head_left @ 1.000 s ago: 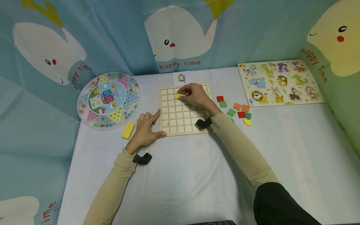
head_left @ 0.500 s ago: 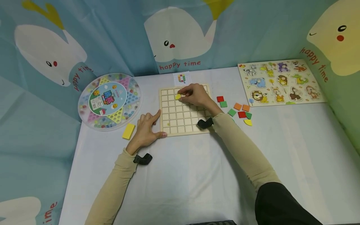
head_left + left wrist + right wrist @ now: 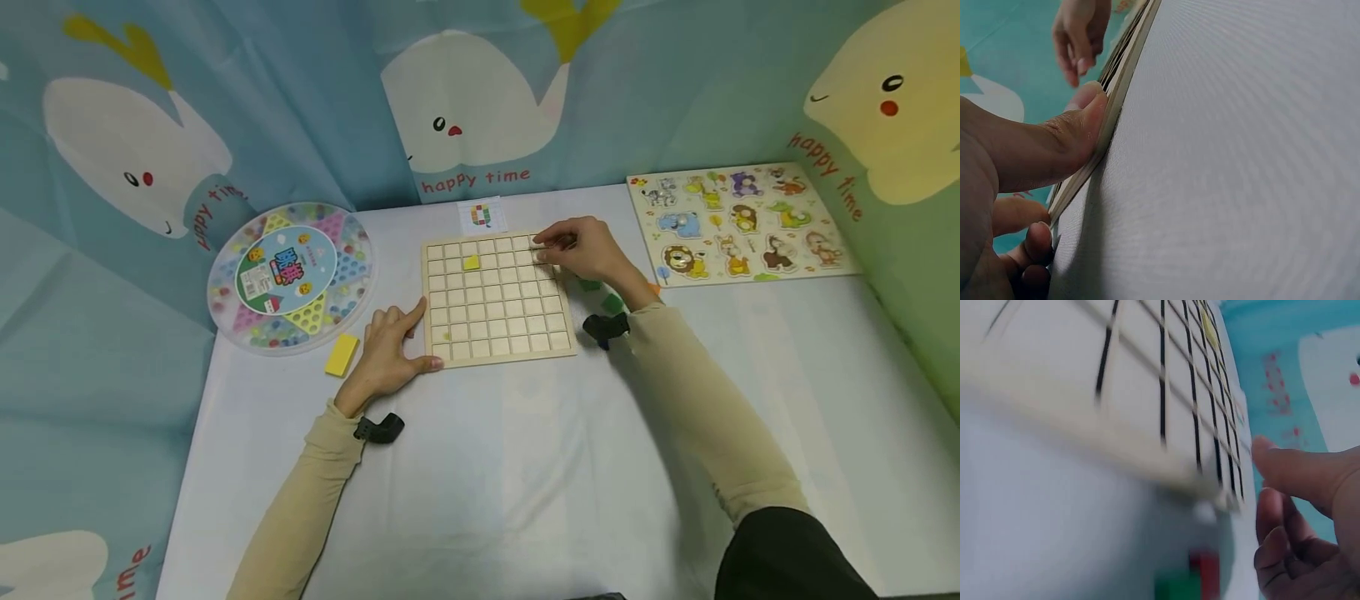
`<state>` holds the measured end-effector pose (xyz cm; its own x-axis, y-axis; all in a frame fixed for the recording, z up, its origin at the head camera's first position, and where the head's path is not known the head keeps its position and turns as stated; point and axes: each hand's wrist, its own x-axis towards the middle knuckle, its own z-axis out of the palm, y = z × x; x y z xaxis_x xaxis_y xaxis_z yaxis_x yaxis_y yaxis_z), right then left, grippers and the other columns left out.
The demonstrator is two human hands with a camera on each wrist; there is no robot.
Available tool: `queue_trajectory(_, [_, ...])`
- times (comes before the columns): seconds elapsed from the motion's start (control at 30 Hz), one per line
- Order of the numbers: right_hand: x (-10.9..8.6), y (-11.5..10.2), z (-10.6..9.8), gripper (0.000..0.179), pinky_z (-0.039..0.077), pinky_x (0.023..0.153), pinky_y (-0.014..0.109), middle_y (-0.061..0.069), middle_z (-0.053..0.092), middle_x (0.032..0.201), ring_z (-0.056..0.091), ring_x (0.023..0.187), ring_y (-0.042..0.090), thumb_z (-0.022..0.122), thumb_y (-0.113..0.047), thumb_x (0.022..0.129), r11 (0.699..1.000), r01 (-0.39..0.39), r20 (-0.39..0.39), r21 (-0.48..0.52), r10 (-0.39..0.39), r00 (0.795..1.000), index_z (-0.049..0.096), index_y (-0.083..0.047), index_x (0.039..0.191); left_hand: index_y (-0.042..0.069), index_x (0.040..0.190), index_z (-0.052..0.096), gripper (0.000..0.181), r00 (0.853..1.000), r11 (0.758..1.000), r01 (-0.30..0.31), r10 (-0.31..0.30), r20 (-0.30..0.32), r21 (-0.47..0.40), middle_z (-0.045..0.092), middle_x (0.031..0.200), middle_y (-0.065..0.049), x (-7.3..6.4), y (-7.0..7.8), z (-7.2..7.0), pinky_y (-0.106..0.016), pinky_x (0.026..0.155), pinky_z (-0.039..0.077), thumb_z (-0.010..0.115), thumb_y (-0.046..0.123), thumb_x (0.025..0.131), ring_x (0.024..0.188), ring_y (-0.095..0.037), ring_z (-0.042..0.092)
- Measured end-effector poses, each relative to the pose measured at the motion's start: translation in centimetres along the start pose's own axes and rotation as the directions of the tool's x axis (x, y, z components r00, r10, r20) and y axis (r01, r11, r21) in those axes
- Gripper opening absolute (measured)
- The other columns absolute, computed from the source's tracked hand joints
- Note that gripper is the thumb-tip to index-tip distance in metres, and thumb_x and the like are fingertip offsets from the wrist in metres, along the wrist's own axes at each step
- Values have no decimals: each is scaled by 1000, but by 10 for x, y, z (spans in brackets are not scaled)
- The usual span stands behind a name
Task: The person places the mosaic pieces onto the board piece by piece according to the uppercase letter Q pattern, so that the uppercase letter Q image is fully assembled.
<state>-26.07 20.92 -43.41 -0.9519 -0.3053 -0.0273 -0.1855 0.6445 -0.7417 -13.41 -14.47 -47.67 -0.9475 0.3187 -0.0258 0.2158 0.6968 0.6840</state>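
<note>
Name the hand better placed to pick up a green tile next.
Right, most likely: the right hand is near the green tiles beside the board and appears to hold nothing, while the left hand is across from them, touching the board's left edge.

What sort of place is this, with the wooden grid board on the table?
Probably a children's play corner, or a table made up like one, going by the cartoon "happy time" backdrop, the animal picture board and the gridded wooden board.
</note>
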Motion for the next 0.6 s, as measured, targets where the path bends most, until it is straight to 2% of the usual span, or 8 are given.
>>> queue_trajectory(0.17, [-13, 13, -28, 27, 48, 82, 33, 19, 74, 113, 66, 98, 29, 75, -17, 100, 993, -75, 22, -91, 77, 997, 78, -5, 124, 7, 164, 37, 104, 1000, 1000, -4, 4, -3, 4, 43, 94, -8, 0, -1, -1, -39, 83, 20, 95, 27, 80, 91, -25, 28])
queue_trajectory(0.3, [-20, 22, -39, 28, 47, 85, 38, 19, 74, 119, 64, 101, 30, 76, -20, 99, 984, -137, 50, -115, 143, 988, 78, -6, 124, 6, 164, 37, 105, 1000, 1000, 0, 0, -6, 9, 43, 94, -8, -1, -2, -1, -39, 84, 20, 95, 27, 79, 92, -25, 28])
queue_trajectory(0.43, [-25, 29, -41, 27, 48, 83, 33, 18, 75, 120, 64, 99, 28, 76, -21, 100, 978, -168, 88, -120, 179, 980, 79, -6, 122, 6, 164, 38, 105, 1000, 1000, -1, 1, -6, 8, 43, 94, -8, -1, -2, -1, -39, 84, 20, 96, 27, 79, 92, -25, 28])
queue_trajectory(0.6, [-29, 33, -41, 24, 47, 78, 29, 18, 76, 114, 64, 94, 25, 76, -17, 99, 980, -159, 104, -118, 171, 980, 80, -5, 119, 5, 164, 38, 104, 1000, 1000, -21, 21, 2, -2, 44, 94, -8, -1, -2, 0, -40, 84, 20, 95, 27, 80, 91, -25, 28])
